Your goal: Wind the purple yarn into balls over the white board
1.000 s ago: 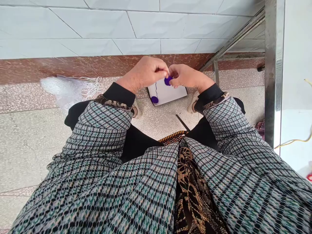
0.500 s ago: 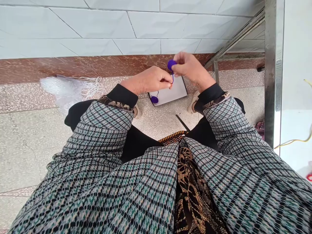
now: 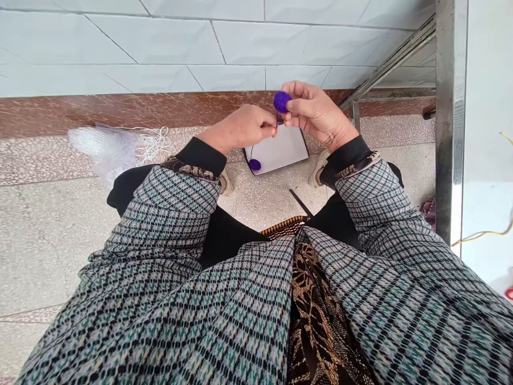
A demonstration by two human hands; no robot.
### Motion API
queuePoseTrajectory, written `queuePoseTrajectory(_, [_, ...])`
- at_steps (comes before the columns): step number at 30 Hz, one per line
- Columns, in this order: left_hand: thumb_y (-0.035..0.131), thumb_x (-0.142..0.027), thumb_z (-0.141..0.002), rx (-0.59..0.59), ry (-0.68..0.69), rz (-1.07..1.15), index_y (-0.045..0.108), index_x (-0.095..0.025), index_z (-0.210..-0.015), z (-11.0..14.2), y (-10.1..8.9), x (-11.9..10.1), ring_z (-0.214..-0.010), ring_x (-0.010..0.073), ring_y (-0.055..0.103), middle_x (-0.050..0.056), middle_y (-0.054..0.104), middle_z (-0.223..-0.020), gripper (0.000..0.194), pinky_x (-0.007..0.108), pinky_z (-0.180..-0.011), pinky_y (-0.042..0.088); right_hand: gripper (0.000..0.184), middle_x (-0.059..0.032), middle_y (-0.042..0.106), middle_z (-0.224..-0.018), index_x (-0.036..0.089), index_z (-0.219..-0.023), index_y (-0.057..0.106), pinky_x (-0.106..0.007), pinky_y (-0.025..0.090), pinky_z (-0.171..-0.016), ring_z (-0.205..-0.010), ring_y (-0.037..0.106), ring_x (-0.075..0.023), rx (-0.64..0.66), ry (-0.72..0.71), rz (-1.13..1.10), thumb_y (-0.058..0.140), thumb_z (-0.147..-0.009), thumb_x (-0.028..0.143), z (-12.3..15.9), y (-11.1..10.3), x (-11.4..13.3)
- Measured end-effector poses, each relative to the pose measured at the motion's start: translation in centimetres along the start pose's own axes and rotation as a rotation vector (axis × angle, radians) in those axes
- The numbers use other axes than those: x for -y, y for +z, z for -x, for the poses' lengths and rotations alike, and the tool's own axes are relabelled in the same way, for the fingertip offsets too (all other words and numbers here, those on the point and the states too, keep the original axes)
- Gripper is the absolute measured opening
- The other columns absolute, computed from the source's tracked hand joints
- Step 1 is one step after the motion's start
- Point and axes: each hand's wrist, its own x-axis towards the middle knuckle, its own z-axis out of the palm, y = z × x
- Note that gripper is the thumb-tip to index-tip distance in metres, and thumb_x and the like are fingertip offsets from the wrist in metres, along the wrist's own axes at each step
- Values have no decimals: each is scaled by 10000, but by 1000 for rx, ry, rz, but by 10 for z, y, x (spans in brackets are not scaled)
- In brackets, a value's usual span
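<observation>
My right hand [image 3: 315,111] grips a small ball of purple yarn [image 3: 282,101] between thumb and fingers. To its left, my left hand [image 3: 252,125] is closed in a pinch on the purple yarn strand [image 3: 277,118] that runs down from the ball. Below the hands, a second purple yarn ball [image 3: 255,164] lies in the near left corner of a shallow white tray [image 3: 282,152] with a dark rim. A thin strand rises from that ball toward my left hand.
A clear plastic bag with white cord [image 3: 106,147] lies on the floor at the left. A dark stick [image 3: 300,201] rests between my feet. On the right stands a metal table frame [image 3: 449,123]. A tiled wall [image 3: 236,43] closes off the far side.
The ball in my right hand has turned and shifted slightly left, and the fingers around it have spread more. My left hand has drawn a little to the left with the strand.
</observation>
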Motion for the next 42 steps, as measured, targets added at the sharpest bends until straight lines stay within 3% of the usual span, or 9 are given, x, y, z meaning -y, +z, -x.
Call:
queuePoseTrajectory(4, [615, -341, -970, 68, 19, 23, 817, -182, -910, -1, 4, -7, -772, 187, 624, 22, 696, -778, 264, 346, -785, 440, 376, 56, 622, -773, 214, -841, 638, -211, 517, -619, -606, 528, -85, -139, -69, 247, 677, -902, -155, -15, -6, -13])
queuePoseTrajectory(9, [570, -346, -982, -74, -25, 72, 803, -211, -960, 5, -9, -19, -894, 198, 629, 67, 808, -991, 270, 371, -868, 481, 399, 45, 634, -696, 224, -823, 643, -254, 556, -630, -641, 618, -138, 85, 22, 511, 865, -813, -107, -17, -10, -24])
queuePoseTrajectory(14, [560, -467, -1075, -187, -185, 59, 792, -209, -1045, 5, -15, -17, -888, 176, 539, 24, 783, -985, 348, 372, -874, 462, 267, 14, 688, -800, 210, -888, 659, -257, 595, -762, -701, 637, -109, 71, 62, 207, 783, -914, -25, 2, 0, -10])
queuePoseTrajectory(21, [547, -367, -1022, 18, -78, 28, 813, -196, -1006, -2, 1, -13, -811, 193, 585, 36, 757, -870, 317, 361, -806, 439, 185, 78, 555, -757, 228, -1011, 550, -241, 511, -804, -681, 503, -90, -87, -75, -60, 623, -1117, 94, -14, -10, -12])
queuePoseTrajectory(25, [547, -333, -970, 139, 1, 30, 847, -177, -1021, 1, 1, -24, -872, 216, 675, 48, 760, -874, 342, 359, -840, 462, 320, 48, 564, -781, 287, -898, 537, -283, 518, -746, -718, 540, -145, -169, -135, 194, 825, -896, 149, -24, -15, -23])
queuePoseTrajectory(30, [531, -347, -978, -65, -35, 98, 777, -209, -966, 12, -19, -36, -918, 183, 600, 72, 813, -1075, 283, 373, -917, 479, 254, 9, 643, -801, 277, -829, 627, -289, 490, -636, -668, 561, -142, 68, -23, 590, 820, -746, 133, -14, -14, -23])
queuePoseTrajectory(35, [570, -315, -1040, -193, -191, 61, 741, -200, -938, 12, -27, -30, -892, 178, 540, 47, 794, -978, 230, 384, -906, 474, 242, 16, 669, -803, 239, -894, 698, -285, 558, -718, -670, 556, -125, 233, 11, 350, 890, -774, 153, 0, -8, -13])
queuePoseTrajectory(38, [590, -503, -1111, -168, -205, 32, 789, -181, -1052, 6, -18, -19, -936, 192, 523, 18, 761, -854, 383, 351, -893, 463, 195, 40, 617, -771, 214, -882, 660, -225, 536, -693, -640, 503, -91, 126, 27, 149, 788, -875, 67, 3, -3, -6])
queuePoseTrajectory(42, [588, -360, -1018, -50, -86, 24, 827, -196, -982, 0, -1, -10, -837, 197, 600, 32, 760, -845, 293, 358, -815, 447, 242, 45, 593, -768, 226, -908, 622, -204, 554, -757, -673, 534, -97, -41, 29, 38, 626, -1025, 14, 1, 2, -2])
